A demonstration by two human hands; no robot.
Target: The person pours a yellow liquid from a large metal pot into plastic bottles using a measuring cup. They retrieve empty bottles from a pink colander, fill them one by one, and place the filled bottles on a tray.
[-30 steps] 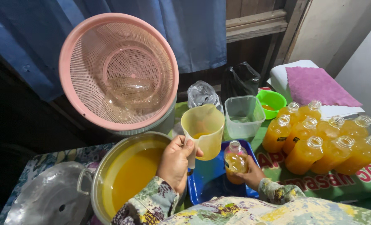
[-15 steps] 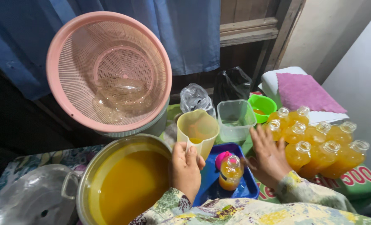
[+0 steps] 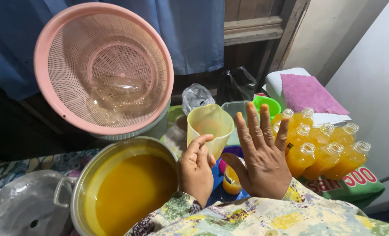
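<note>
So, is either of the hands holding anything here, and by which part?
The left hand grips the yellow jug, seemingly by its handle, which is hidden. The right hand is spread open, holding nothing.

Left: large metal pot of orange liquid [image 3: 120, 188] blocks.
Right: cluster of filled orange bottles [image 3: 321, 144] crowds.
Behind: tilted pink plastic colander [image 3: 102, 65] looms.

Small bottle [image 3: 232, 180] half hidden behind raised right hand [image 3: 261, 159].
</note>
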